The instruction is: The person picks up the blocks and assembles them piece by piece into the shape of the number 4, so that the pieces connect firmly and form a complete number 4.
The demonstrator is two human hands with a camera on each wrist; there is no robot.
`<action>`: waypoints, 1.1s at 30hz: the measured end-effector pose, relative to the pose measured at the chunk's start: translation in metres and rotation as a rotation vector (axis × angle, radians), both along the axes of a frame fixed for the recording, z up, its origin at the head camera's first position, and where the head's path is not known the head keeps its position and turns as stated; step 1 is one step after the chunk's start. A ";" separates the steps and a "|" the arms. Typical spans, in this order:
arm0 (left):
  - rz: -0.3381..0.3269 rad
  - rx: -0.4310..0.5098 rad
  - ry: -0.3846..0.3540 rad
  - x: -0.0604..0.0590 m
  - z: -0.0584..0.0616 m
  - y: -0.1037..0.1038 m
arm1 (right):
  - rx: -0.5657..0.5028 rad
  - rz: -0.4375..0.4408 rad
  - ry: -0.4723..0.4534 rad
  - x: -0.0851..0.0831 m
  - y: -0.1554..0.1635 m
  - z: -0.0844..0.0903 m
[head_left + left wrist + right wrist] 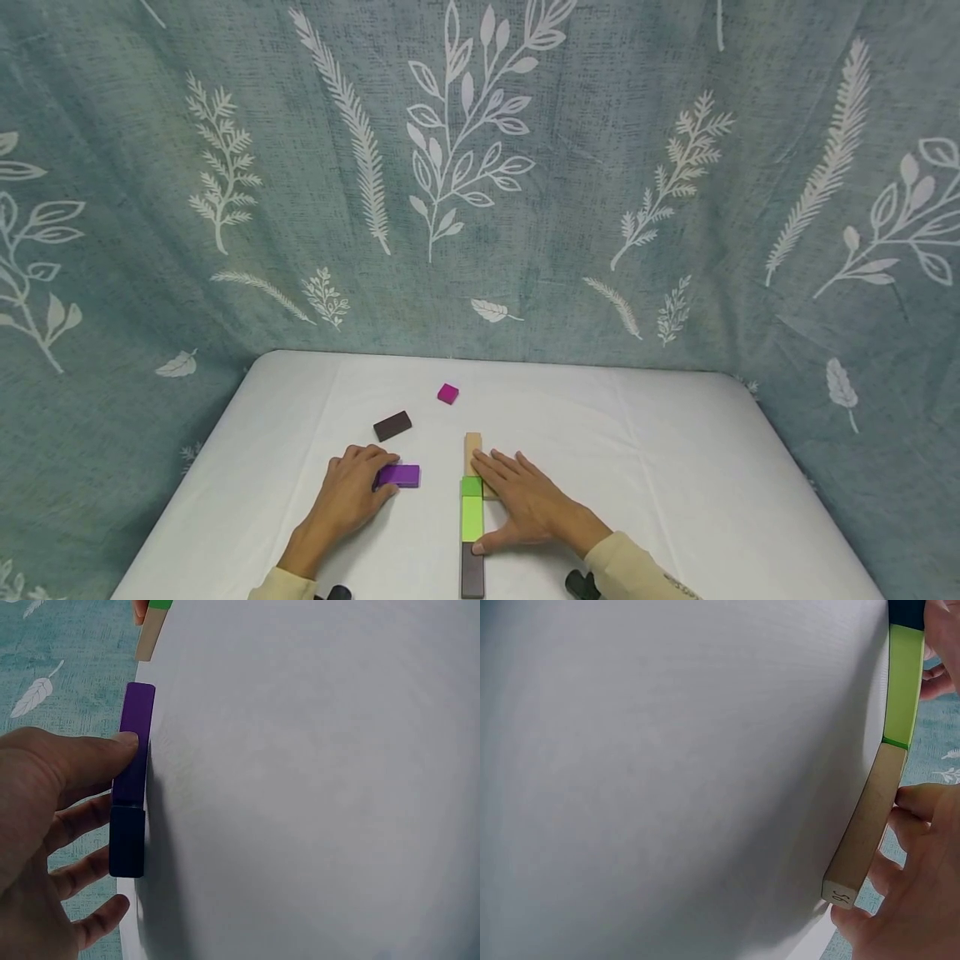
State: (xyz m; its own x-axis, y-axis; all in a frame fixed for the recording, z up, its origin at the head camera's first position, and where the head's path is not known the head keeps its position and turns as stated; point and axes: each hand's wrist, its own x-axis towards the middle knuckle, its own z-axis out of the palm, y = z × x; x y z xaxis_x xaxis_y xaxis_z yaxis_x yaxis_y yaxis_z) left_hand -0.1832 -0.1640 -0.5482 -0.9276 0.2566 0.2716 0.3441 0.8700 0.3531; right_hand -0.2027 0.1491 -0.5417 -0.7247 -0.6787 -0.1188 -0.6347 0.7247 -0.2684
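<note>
Left hand (347, 492) pinches a purple block (401, 476), right hand (531, 503) spreads against a tan block (472, 452), brown block (393, 426) and magenta block (447, 393) beyond.

You can pass between the purple block (407, 476) in your left fingers (381, 458) and the row of blocks (472, 518) at your right fingers (510, 468). Past that gap the magenta block (447, 393) obstructs you ahead, the loose dark block (392, 426) leftward; the table (675, 450) offers room rightward.
</note>
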 end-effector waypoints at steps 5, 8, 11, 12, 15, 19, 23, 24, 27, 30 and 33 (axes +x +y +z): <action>-0.004 0.002 -0.012 -0.001 0.001 0.001 | -0.008 0.003 0.009 0.001 0.001 0.001; -0.009 0.003 -0.013 -0.001 0.001 0.001 | -0.006 0.005 0.012 0.002 0.000 0.001; -0.016 0.002 -0.010 -0.001 0.001 0.002 | -0.002 0.003 0.009 0.002 0.000 0.001; -0.017 0.002 -0.009 -0.002 0.001 0.002 | -0.001 0.003 0.007 0.002 0.000 0.001; -0.018 0.004 -0.009 -0.002 0.000 0.004 | 0.001 0.002 0.006 0.001 0.000 0.002; -0.031 0.022 -0.008 -0.002 0.000 0.006 | 0.000 0.002 0.009 0.001 0.000 0.002; -0.055 0.034 0.004 -0.002 0.001 0.010 | -0.001 0.003 0.008 0.001 0.001 0.002; -0.059 0.031 0.009 -0.002 0.001 0.011 | -0.002 0.003 0.006 0.001 0.001 0.002; -0.065 0.024 0.013 -0.003 0.002 0.015 | -0.002 -0.001 -0.003 0.001 0.001 0.002; -0.072 0.024 0.013 -0.003 0.004 0.018 | 0.000 -0.004 -0.007 0.001 0.001 0.002; -0.083 0.032 0.010 -0.003 0.006 0.021 | 0.001 -0.008 -0.010 0.001 0.001 0.001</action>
State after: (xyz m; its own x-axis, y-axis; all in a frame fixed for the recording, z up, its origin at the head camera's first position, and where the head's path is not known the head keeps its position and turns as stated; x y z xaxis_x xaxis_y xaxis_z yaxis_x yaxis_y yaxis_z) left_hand -0.1864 -0.1425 -0.5418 -0.9008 0.3236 0.2897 0.4181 0.8265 0.3769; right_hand -0.2020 0.1505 -0.5412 -0.7290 -0.6726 -0.1272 -0.6260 0.7302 -0.2738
